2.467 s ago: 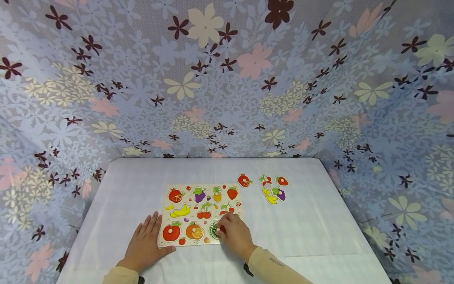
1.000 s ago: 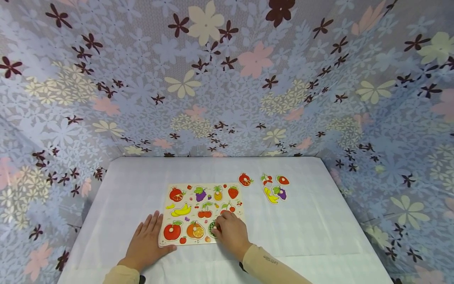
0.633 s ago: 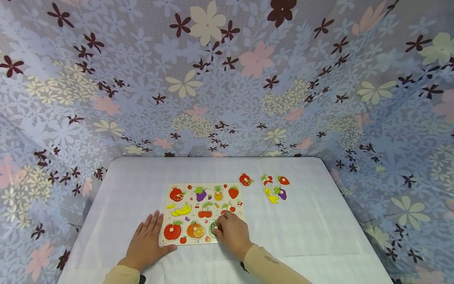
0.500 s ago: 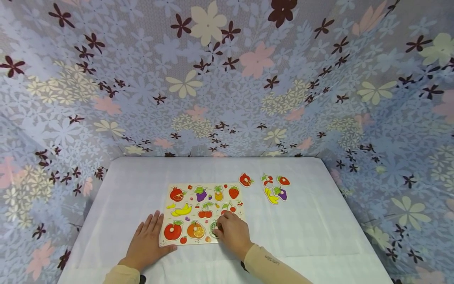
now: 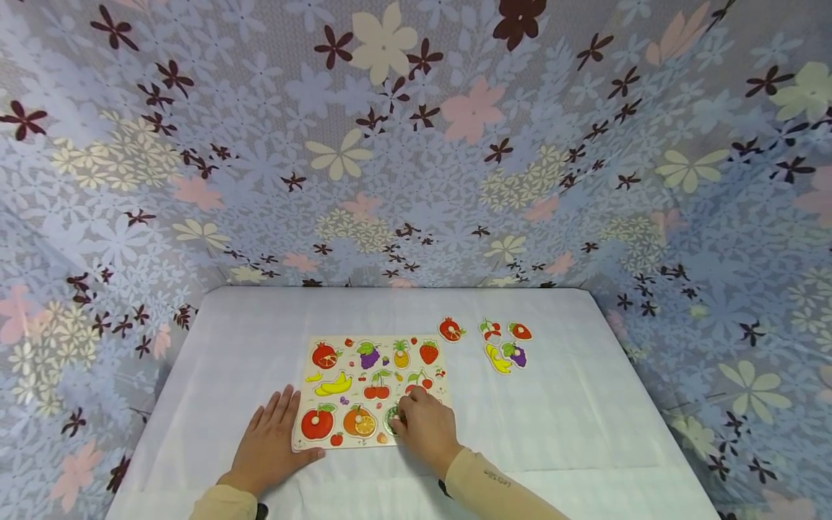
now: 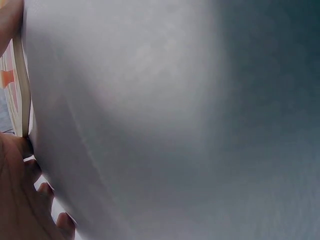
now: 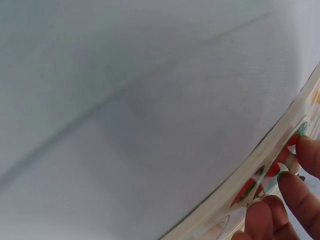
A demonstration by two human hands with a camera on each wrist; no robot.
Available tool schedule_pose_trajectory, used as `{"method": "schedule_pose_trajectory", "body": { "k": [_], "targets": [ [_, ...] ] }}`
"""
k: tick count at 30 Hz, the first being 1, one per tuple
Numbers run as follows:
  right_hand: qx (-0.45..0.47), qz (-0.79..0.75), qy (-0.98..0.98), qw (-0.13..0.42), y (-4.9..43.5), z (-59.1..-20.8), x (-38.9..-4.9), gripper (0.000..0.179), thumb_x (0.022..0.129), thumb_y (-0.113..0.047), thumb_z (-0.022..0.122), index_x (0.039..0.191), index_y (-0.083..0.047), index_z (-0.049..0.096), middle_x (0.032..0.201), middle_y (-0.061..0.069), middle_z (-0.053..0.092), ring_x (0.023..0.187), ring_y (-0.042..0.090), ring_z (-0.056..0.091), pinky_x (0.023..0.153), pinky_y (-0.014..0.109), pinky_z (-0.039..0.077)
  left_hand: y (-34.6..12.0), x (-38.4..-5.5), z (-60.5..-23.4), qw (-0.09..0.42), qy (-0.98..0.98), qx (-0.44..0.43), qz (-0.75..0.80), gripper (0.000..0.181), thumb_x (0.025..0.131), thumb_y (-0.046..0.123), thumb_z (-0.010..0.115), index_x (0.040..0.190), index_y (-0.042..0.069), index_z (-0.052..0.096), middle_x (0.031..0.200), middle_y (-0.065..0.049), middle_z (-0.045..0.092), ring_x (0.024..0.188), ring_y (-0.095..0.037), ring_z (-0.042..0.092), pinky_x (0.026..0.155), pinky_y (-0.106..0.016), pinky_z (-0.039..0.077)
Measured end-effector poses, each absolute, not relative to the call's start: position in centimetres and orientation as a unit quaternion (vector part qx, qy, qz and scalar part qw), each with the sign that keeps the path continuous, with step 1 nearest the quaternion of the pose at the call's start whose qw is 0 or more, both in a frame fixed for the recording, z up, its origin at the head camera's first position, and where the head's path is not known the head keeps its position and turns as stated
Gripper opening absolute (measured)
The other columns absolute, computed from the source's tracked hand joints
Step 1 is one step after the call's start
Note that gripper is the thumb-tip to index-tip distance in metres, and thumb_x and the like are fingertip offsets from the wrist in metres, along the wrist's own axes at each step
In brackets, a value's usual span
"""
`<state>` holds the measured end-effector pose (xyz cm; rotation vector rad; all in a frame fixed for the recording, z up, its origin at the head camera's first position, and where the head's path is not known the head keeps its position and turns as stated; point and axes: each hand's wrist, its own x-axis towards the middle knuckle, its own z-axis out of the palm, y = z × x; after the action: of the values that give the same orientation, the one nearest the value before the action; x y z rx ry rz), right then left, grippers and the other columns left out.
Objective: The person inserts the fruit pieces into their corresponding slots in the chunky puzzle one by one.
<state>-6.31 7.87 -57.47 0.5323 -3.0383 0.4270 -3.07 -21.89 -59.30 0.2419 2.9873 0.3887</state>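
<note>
- Since the watermelon piece (image 5: pixel 389 420) looks thin and stiff, I'd judge it light, not fragile, maybe slick on its printed face.
- Best hold: the pale knob (image 7: pixel 291 161) on top, not the rim.
- Right hand (image 5: pixel 425 426): thumb and fingertips appear to pinch that knob; can't tell if the piece sits flush.
- Position: five o'clock on the puzzle board (image 5: pixel 347 442); orange piece (image 5: pixel 365 425) at its nine.
- Left hand (image 5: pixel 265 440): palm down, fingers straight, at the board's eight o'clock edge; likely steadies it.
- Loose around two o'clock, off the board: banana piece (image 5: pixel 497 360), grape piece (image 5: pixel 516 354), cherry piece (image 5: pixel 491 332), strawberry piece (image 5: pixel 520 331); pomegranate piece (image 5: pixel 451 329) nearer one.
</note>
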Motion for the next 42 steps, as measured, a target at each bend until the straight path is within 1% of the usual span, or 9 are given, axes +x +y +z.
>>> {"method": "schedule_pose_trajectory", "body": {
  "k": [7, 14, 23, 30, 34, 39, 42],
  "targets": [
    [0.157, 0.129, -0.979, 0.003, 7.8, -57.6, -6.4, 0.027, 0.083, -0.042, 0.08, 0.075, -0.024, 0.062, 0.083, -0.008, 0.052, 0.064, 0.006, 0.048, 0.049, 0.026, 0.04, -21.9, -3.1, -59.1, 0.068, 0.985, 0.083, 0.136, 0.122, 0.071, 0.075, 0.071, 0.153, -0.004, 0.03, 0.16, -0.022, 0.026, 0.144, -0.044, 0.024, 0.115, -0.062, 0.018],
    [0.154, 0.134, -0.979, -0.004, 7.7, -57.7, -6.5, 0.029, 0.083, -0.043, 0.08, 0.074, -0.024, 0.06, 0.086, -0.007, 0.054, 0.065, 0.007, 0.049, 0.05, 0.027, 0.041, -22.0, -3.2, -59.3, 0.059, 0.986, 0.087, 0.13, 0.121, 0.071, 0.074, 0.071, 0.154, -0.004, 0.029, 0.16, -0.021, 0.026, 0.144, -0.043, 0.024, 0.116, -0.061, 0.018],
    [0.169, 0.142, -0.975, -0.004, 8.0, -57.6, -6.7, 0.028, 0.083, -0.044, 0.081, 0.076, -0.025, 0.061, 0.083, -0.009, 0.051, 0.063, 0.004, 0.047, 0.05, 0.025, 0.041, -22.1, -3.3, -59.2, 0.058, 0.986, 0.086, 0.133, 0.121, 0.071, 0.074, 0.072, 0.154, -0.004, 0.029, 0.16, -0.021, 0.026, 0.144, -0.044, 0.024, 0.115, -0.062, 0.018],
    [0.182, 0.148, -0.972, -0.005, 8.1, -57.4, -6.8, 0.025, 0.083, -0.042, 0.081, 0.08, -0.024, 0.065, 0.085, -0.009, 0.051, 0.063, 0.003, 0.049, 0.051, 0.025, 0.044, -22.1, -3.3, -58.5, 0.075, 0.984, 0.081, 0.137, 0.121, 0.072, 0.074, 0.071, 0.154, -0.005, 0.029, 0.16, -0.022, 0.025, 0.144, -0.044, 0.023, 0.115, -0.062, 0.017],
    [0.182, 0.151, -0.972, -0.019, 8.1, -57.1, -6.9, 0.026, 0.082, -0.043, 0.082, 0.081, -0.023, 0.065, 0.085, -0.009, 0.052, 0.066, 0.004, 0.051, 0.053, 0.027, 0.046, -22.2, -3.3, -58.4, 0.081, 0.984, 0.081, 0.136, 0.121, 0.072, 0.075, 0.07, 0.154, -0.004, 0.029, 0.16, -0.022, 0.025, 0.145, -0.044, 0.023, 0.115, -0.062, 0.017],
    [0.175, 0.154, -0.972, -0.041, 8.5, -56.5, -7.1, 0.025, 0.083, -0.045, 0.08, 0.087, -0.023, 0.069, 0.091, -0.009, 0.058, 0.074, 0.006, 0.057, 0.059, 0.029, 0.051, -22.3, -3.5, -58.5, 0.082, 0.984, 0.081, 0.136, 0.123, 0.071, 0.076, 0.069, 0.154, -0.004, 0.029, 0.16, -0.021, 0.024, 0.145, -0.044, 0.022, 0.115, -0.062, 0.016],
    [0.17, 0.163, -0.971, -0.038, 9.1, -56.0, -7.3, 0.024, 0.083, -0.042, 0.081, 0.089, -0.022, 0.07, 0.094, -0.008, 0.062, 0.076, 0.008, 0.062, 0.059, 0.029, 0.052, -22.3, -3.6, -58.1, 0.085, 0.983, 0.081, 0.139, 0.123, 0.071, 0.076, 0.07, 0.154, -0.004, 0.029, 0.16, -0.022, 0.024, 0.145, -0.044, 0.022, 0.116, -0.062, 0.016]
  ]
}}
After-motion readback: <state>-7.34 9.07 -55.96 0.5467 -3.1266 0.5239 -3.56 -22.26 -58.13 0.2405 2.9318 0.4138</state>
